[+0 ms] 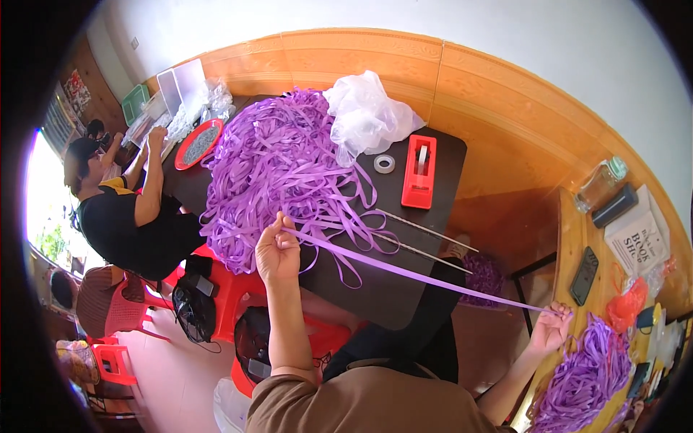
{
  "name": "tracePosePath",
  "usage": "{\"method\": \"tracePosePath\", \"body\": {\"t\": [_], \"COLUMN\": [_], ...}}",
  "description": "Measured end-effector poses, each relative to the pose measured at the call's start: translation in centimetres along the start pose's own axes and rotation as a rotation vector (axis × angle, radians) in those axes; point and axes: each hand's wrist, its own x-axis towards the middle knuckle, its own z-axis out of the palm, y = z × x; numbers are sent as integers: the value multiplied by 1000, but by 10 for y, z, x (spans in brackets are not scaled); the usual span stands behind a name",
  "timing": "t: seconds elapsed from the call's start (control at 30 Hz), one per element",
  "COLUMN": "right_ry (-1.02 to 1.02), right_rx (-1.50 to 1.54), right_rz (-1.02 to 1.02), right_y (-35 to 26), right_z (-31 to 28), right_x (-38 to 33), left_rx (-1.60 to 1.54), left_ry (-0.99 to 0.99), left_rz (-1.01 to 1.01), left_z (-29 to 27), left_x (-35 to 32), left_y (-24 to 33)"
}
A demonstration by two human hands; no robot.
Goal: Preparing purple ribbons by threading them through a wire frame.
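A long purple ribbon [404, 268] stretches nearly taut between my two hands, sloping down to the right. My left hand [279, 249] pinches one end in front of the big heap of purple ribbon [278, 151] on the dark table. Far out to the right, my right hand [550, 328] is closed on the other end, above a smaller pile of purple ribbon [588, 368] on the wooden side table. Two thin pale rods [426, 252] jut past the dark table's edge, below the ribbon heap and partly behind the stretched ribbon.
A red tape dispenser [419, 172], a tape roll [384, 164] and a white plastic bag [372, 119] lie on the dark table [451, 155]. A phone [583, 276] and a bottle [600, 184] are on the side table. Another person [119, 209] works at the left beside a red tray [198, 144].
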Motion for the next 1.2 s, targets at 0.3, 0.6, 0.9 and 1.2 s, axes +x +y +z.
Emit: {"method": "tracePosePath", "body": {"t": [0.3, 0.6, 0.9, 1.2], "right_ry": [57, 46, 52, 81], "right_rx": [13, 1, -6, 19], "right_rz": [-16, -20, -26, -25], "right_y": [-2, -5, -8, -9], "right_z": [-4, -4, -2, -4], "right_x": [-1, -1, -1, 0], "left_rx": [78, 39, 214, 252], "left_ry": [113, -13, -24, -75], "left_rz": [88, 17, 85, 53], "left_z": [7, 1, -1, -3], "left_x": [-4, -4, -5, -2], "left_y": [-13, -13, -20, -22]}}
